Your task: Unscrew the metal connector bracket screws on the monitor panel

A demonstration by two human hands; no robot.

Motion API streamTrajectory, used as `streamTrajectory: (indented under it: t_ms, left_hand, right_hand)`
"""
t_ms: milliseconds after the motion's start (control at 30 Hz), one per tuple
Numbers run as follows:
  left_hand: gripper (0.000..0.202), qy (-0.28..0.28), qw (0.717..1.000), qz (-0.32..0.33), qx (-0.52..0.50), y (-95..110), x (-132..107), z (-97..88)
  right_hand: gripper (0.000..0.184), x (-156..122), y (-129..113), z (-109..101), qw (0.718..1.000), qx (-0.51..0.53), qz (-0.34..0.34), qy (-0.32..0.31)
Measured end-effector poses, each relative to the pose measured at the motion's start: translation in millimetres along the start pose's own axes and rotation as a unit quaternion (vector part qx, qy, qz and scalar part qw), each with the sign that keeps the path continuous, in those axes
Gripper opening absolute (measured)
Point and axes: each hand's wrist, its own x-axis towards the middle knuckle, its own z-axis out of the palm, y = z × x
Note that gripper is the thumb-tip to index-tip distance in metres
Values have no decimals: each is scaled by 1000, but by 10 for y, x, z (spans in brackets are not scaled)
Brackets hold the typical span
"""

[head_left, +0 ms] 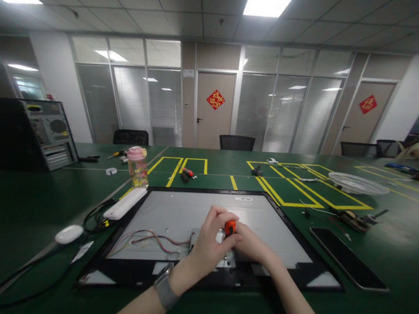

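My left hand (213, 235), with a grey-strapped watch at the wrist, is closed around the orange and black handle of a screwdriver (230, 227). Its thumb and fingers curl about the handle, and the tip is hidden below. My right hand (250, 242) comes in close behind the screwdriver, its fingers mostly covered by the left hand. Both hands are over a metal bracket (229, 263) on the back of a flat display panel (189, 205). Thin coloured wires (154, 239) run across the panel to the left of the bracket.
Left of the panel are a white power strip (125, 204), a white mouse-shaped object (69, 234), a pink-lidded bottle (138, 169) and an opened computer case (51, 134). A phone (347, 258) lies to the right. Farther off are another screwdriver (187, 172) and a white round rack (357, 184).
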Motion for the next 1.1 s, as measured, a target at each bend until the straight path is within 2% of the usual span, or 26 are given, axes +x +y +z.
streamTrajectory:
  t_ms: [100, 333, 533, 667, 733, 833, 967, 1100]
  left_hand:
    - [17, 49, 999, -8, 10, 48, 35, -17]
    - [20, 27, 1000, -5, -5, 35, 24, -48]
    - [18, 87, 995, -9, 40, 4, 24, -59]
    - [27, 70, 997, -13, 29, -10, 43, -69]
    - [24, 64, 998, -9, 26, -25, 42, -69]
    - [19, 79, 996, -9, 29, -41, 30, -62]
    - [26, 83, 996, -26, 31, -28, 29, -64]
    - [24, 48, 998, -29, 9, 7, 57, -92]
  right_hand:
    - [15, -10, -13, -6, 1000, -2, -1, 6]
    - [16, -20, 12, 14, 1000, -5, -2, 5]
    - [20, -25, 14, 17, 1000, -20, 2, -2]
    - [19, -17, 10, 20, 1000, -29, 2, -5]
    - [19, -18, 5, 22, 1000, -31, 2, -3]
    - [18, -25, 0, 21, 999, -33, 3, -2]
    - [19, -29, 1, 17, 999, -39, 4, -4]
    - [20, -24, 7, 12, 999, -43, 11, -6]
